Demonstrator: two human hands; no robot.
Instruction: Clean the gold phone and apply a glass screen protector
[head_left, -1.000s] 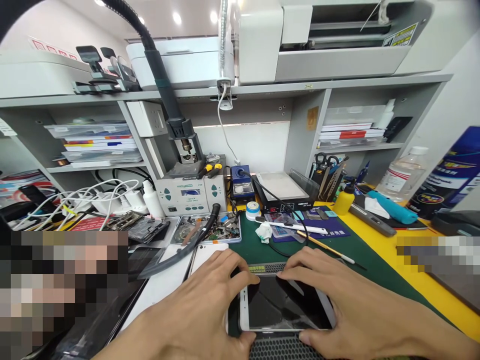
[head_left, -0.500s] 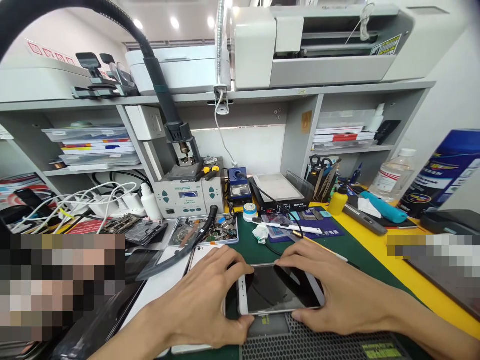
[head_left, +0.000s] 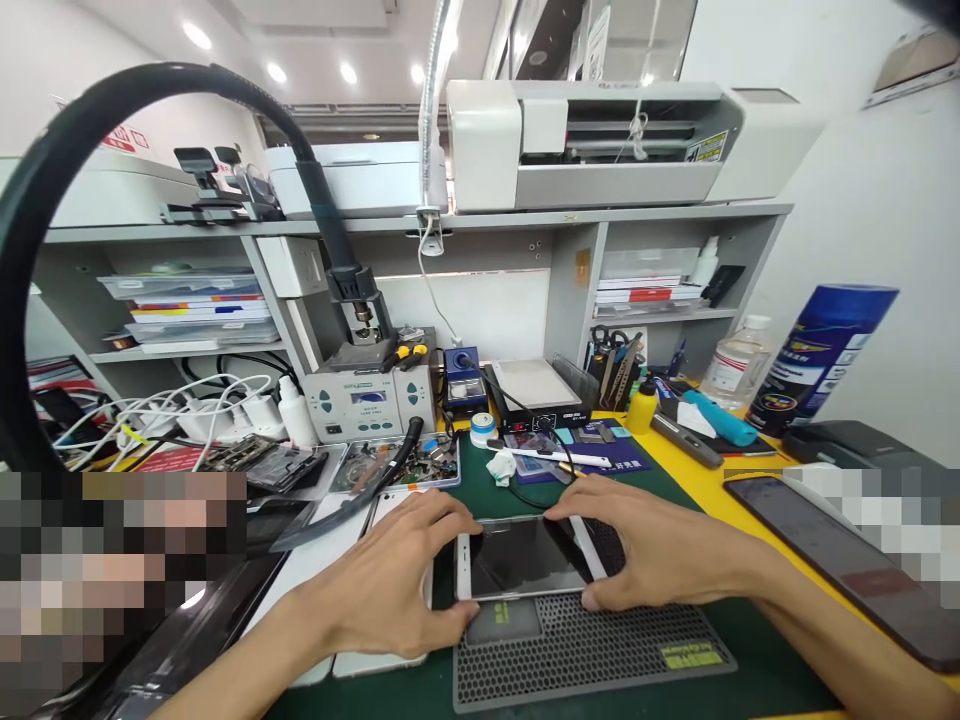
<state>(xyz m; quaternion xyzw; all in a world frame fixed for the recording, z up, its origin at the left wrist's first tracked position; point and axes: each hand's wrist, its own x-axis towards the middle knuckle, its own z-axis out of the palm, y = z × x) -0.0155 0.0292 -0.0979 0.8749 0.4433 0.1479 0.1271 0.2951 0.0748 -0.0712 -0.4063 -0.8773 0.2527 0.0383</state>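
Note:
A white-framed smartphone [head_left: 517,560] with a dark, glossy screen lies face up before me, over the dark perforated mat [head_left: 577,655]. My left hand [head_left: 390,585] grips its left end, fingertips at the far corner and thumb at the near corner. On the other end, my right hand [head_left: 652,550] holds the phone between thumb and fingers at the near and far edges. Whether the phone rests flat on the mat or is slightly raised, I cannot tell.
Beyond the hands stand a grey soldering station [head_left: 367,405], a parts tray [head_left: 442,462], a flux jar [head_left: 482,430] and a white-handled tool [head_left: 555,455]. White phones [head_left: 382,645] lie left. A dark phone [head_left: 840,560] and spray can [head_left: 825,350] stand right.
My view has tilted up and shifted, so the shelf and bench appear lower and more of the mat shows. Both hands keep their hold; the right hand sits slightly closer in along the phone.

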